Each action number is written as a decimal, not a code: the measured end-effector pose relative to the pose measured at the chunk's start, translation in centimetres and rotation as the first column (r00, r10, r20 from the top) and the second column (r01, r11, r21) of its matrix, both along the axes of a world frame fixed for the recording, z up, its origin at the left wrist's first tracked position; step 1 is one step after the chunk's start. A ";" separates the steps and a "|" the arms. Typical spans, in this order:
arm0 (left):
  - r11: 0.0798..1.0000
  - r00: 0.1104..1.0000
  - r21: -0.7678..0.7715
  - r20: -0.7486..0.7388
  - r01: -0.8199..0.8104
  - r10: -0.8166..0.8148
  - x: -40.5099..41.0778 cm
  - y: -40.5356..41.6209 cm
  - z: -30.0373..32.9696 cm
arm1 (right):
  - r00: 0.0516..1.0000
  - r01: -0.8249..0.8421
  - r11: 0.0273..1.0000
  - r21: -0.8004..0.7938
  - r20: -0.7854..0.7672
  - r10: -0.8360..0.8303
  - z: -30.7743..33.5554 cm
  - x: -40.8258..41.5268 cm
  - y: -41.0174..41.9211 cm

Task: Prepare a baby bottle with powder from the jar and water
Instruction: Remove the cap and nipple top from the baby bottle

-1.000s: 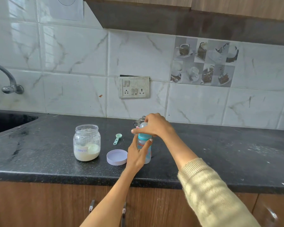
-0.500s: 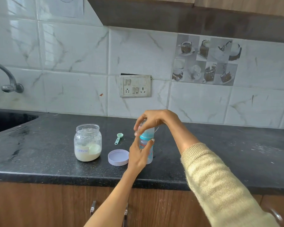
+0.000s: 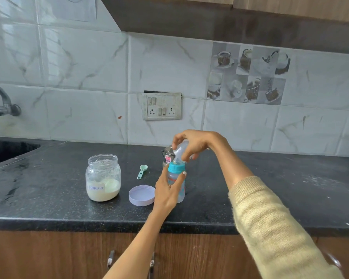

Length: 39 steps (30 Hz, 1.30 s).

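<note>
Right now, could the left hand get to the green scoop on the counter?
Probably yes, once it lets go: the left hand grips the baby bottle, and the green scoop lies just behind-left with bare counter between.

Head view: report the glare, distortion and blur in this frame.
Head view: window glare washes the upper-left wall tiles; wide-angle distortion bows the counter edge; the clear cap in the right hand looks slightly soft; the jar label is sharp; the near sleeve is softer.
</note>
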<state>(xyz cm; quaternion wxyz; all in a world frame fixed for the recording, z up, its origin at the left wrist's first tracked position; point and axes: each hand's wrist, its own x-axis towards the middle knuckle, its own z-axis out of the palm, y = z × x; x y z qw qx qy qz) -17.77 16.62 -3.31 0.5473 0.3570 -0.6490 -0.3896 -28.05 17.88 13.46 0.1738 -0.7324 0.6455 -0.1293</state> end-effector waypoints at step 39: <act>1.000 0.999 -0.018 -0.041 0.020 -0.021 0.2 0.3 0.2 | 0.826 0.114 0.986 -0.119 0.563 -0.028 -7.7 -6.4 0.4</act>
